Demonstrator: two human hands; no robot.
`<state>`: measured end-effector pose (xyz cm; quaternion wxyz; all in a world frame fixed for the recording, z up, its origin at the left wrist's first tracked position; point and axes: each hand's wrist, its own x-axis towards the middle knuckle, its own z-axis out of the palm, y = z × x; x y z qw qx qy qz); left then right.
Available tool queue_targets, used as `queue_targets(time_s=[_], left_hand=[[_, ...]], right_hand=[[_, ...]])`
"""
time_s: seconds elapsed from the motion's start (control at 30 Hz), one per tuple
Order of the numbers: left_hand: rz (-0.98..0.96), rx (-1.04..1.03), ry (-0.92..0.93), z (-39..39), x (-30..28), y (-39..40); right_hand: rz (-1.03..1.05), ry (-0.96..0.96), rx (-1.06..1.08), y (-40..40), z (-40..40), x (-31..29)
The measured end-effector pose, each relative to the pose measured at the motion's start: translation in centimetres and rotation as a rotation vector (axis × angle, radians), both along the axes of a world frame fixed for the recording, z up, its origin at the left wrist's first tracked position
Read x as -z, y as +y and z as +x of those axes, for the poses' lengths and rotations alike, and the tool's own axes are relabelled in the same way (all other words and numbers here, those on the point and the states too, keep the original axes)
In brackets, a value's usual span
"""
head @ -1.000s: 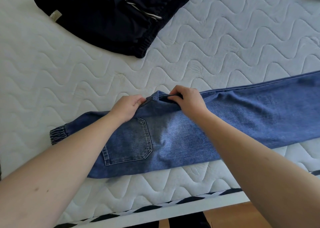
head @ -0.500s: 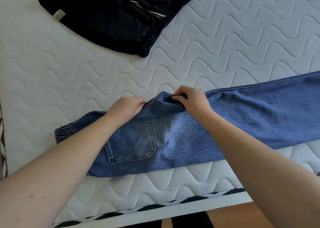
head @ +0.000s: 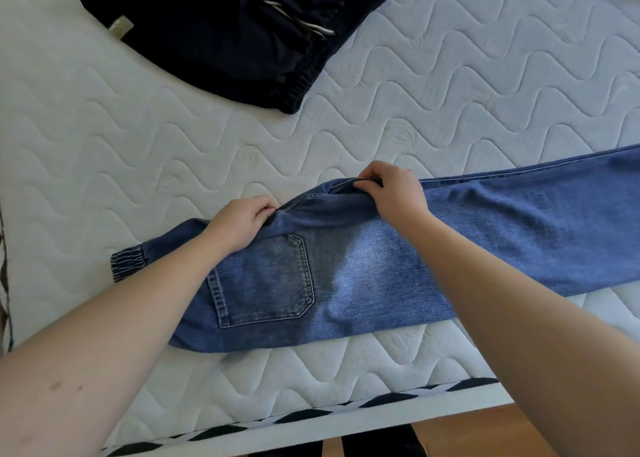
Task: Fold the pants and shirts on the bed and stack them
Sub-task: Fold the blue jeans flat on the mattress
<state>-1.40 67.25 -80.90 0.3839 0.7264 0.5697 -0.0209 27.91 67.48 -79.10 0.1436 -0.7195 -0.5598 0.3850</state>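
Little has been altered since the earlier frames: the seat point of the blue denim jeans (head: 363, 276) has been drawn a little further in, and both hands have been kept at the far edge. The jeans are laid lengthwise across the near side of the white quilted mattress (head: 450, 92), folded leg on leg, back pocket (head: 263, 280) uppermost, elastic cuff (head: 126, 262) at 9 o'clock and the remainder run out of view at 3 o'clock. The denim edge is pinched by the curled fingers (head: 266, 210) of the left hand (head: 239, 224), and the raised seam is gripped by the right hand (head: 394, 193).

A folded black garment with a pale drawstring (head: 235, 33) is seen at 12 o'clock, well apart.

Risk is judged to lie in the tucked crotch point: if it is released before being pressed flat, it could spring back and a lump be left. With the near edge close to the mattress border, the jeans could also be dragged off by a hard pull toward 6 o'clock.
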Motion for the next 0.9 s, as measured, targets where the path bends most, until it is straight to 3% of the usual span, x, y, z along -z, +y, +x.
queue_targets(time_s=[0.17,0.37,0.63,0.9], left_hand=[[-0.032,0.016,0.007,-0.3,0.4,0.1],[-0.078,0.058,0.156,-4.5,0.4,-0.4],[0.165,0.089,0.382,-11.3,-0.1,-3.1],[0.234,0.060,0.397,-13.5,-0.7,-4.4]], right_hand=[[-0.044,-0.015,0.068,0.5,-0.5,0.6],[-0.047,-0.054,0.064,0.6,-0.5,1.2],[-0.061,-0.064,0.104,0.4,-0.9,1.3],[-0.105,-0.093,0.100,0.5,-0.2,1.2]])
